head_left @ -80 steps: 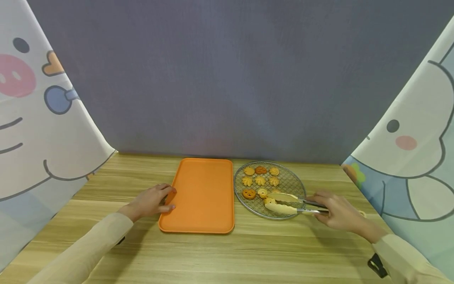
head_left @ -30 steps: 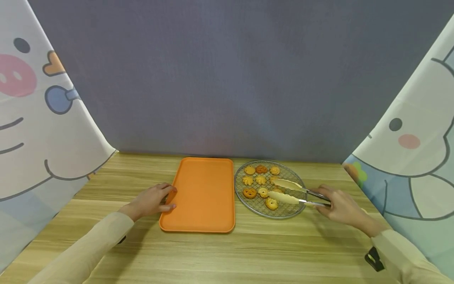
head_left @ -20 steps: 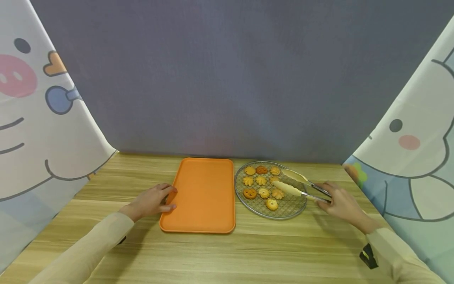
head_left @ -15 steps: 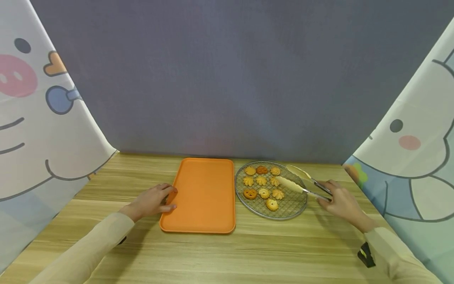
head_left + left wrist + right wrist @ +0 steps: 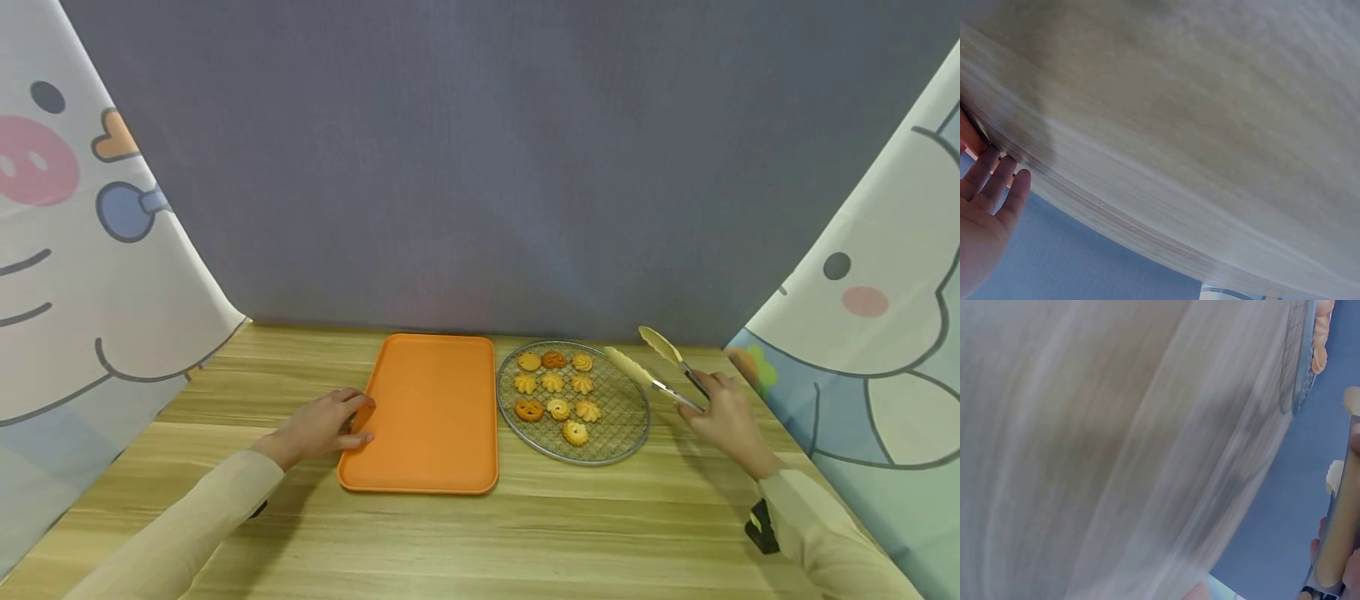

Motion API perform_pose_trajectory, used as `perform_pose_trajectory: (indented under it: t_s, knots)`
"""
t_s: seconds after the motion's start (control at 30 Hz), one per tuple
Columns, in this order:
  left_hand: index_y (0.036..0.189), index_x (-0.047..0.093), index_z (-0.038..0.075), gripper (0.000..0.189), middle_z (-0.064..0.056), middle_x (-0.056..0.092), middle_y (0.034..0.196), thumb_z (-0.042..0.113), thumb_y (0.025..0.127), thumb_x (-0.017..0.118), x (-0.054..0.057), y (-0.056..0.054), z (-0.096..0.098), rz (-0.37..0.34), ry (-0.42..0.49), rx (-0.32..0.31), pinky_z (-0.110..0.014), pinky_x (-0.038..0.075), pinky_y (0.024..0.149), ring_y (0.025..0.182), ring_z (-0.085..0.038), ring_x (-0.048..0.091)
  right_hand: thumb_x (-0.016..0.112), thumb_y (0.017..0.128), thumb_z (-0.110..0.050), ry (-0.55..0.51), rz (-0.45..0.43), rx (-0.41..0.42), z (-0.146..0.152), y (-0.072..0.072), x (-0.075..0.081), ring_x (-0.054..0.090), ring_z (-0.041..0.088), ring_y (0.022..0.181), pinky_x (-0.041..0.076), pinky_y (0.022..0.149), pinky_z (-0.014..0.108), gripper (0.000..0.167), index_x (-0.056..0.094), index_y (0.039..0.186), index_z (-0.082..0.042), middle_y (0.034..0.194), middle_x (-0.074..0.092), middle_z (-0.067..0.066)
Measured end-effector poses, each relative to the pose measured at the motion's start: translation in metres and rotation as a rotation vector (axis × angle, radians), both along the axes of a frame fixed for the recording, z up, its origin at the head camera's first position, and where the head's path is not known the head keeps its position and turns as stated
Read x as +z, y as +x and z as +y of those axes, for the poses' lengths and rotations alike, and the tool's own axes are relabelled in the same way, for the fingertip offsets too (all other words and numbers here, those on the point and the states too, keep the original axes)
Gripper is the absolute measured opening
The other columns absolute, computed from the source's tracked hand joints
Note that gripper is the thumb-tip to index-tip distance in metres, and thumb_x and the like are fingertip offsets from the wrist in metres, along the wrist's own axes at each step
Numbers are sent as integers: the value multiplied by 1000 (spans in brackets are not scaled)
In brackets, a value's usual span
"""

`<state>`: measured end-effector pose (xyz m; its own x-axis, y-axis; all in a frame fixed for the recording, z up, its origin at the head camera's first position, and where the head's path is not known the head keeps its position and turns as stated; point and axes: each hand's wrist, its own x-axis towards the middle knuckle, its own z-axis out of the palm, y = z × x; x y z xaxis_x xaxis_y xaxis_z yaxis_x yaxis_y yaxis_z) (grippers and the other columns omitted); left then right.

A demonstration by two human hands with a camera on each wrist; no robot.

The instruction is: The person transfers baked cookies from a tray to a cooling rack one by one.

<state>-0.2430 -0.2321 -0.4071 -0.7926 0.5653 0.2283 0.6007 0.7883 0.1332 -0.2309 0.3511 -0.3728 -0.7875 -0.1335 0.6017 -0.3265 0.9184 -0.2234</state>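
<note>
My left hand (image 5: pixel 322 425) rests at the left edge of an orange rectangular tray (image 5: pixel 420 417), thumb and index finger over its rim. In the left wrist view, three nearly straight fingers (image 5: pixel 1007 181) lie along the tray's outer side. My right hand (image 5: pixel 727 421) grips a pair of tongs (image 5: pixel 630 365) with cream tips and metal arms. The tongs are spread, with nothing between their tips, above the back right part of a round mesh rack (image 5: pixel 618 417). Several cookies (image 5: pixel 552 382) lie on the rack in rows, with one cookie (image 5: pixel 575 432) in front.
The wooden table (image 5: pixel 450 542) meets a grey backdrop (image 5: pixel 480 167) just behind the tray and rack. Printed cartoon cloths (image 5: pixel 112 275) slope down at both sides. The rack stands close to the tray's right edge.
One cookie, between the tong tips at first, now lies on the front of the rack. The tongs have opened and moved back and right with my right hand. My left hand stays put.
</note>
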Motion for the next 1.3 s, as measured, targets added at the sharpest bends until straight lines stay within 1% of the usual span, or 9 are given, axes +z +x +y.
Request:
perform_pose_trajectory:
  t_s: [0.2,0.33,0.63,0.77,0.9,0.97,1.03,1.13,1.3]
  knots:
    - [117,58,5,50,-15,58,114,41,81,65,1,1,0,7,9,-4,-47,49,82,98,-31,59,72,65,-7,-36,-37,-38,4,-2,-1,43,49,86,37,69,58,56,52,109,20,94,51,37]
    - [116,58,5,50,-15,58,113,40,81,65,2,1,1,5,9,-3,-46,49,82,97,-31,59,72,65,-8,-42,-43,-65,7,-4,-3,40,51,87,33,73,58,58,50,108,23,97,50,41]
    - [116,58,6,50,-16,58,114,41,81,65,2,2,1,5,1,2,-46,49,81,98,-32,59,72,64,-10,-40,-57,-90,13,-7,-6,39,57,95,28,81,58,63,47,110,25,102,49,46]
    - [116,58,6,50,-16,58,114,41,81,65,0,0,0,11,4,1,-46,49,81,97,-31,59,71,65,-10,-37,-49,-90,16,-8,-8,40,56,94,27,78,56,61,49,110,24,102,50,45]
    - [116,58,6,50,-16,58,113,41,81,65,-1,-1,0,18,11,-2,-46,49,82,98,-31,59,71,63,-11,7,-13,-87,19,-9,-12,45,53,90,25,71,52,59,50,106,24,101,51,43]
    - [116,58,6,51,-16,58,114,42,81,65,-1,-1,0,20,12,-1,-46,49,82,98,-32,59,70,63,-11,23,-16,-88,22,-9,-15,46,53,91,24,71,51,59,50,106,24,104,50,42]
    - [116,58,6,51,-17,58,114,42,81,65,-1,-1,0,17,9,1,-46,49,82,99,-32,59,70,64,-12,35,-29,-91,24,-10,-17,46,52,94,24,72,52,60,49,107,25,106,50,43]
    - [117,58,6,52,-17,58,115,42,81,65,-1,0,0,4,6,7,-47,49,83,100,-33,59,70,67,-12,47,-89,-98,26,-9,-17,43,52,102,24,77,56,62,47,110,25,112,46,43]
    - [117,57,6,52,-18,57,115,42,81,64,-1,0,0,-8,6,12,-47,49,82,100,-33,58,70,69,-14,82,-152,-112,25,-6,-19,42,54,102,26,82,61,62,46,111,25,114,45,43]
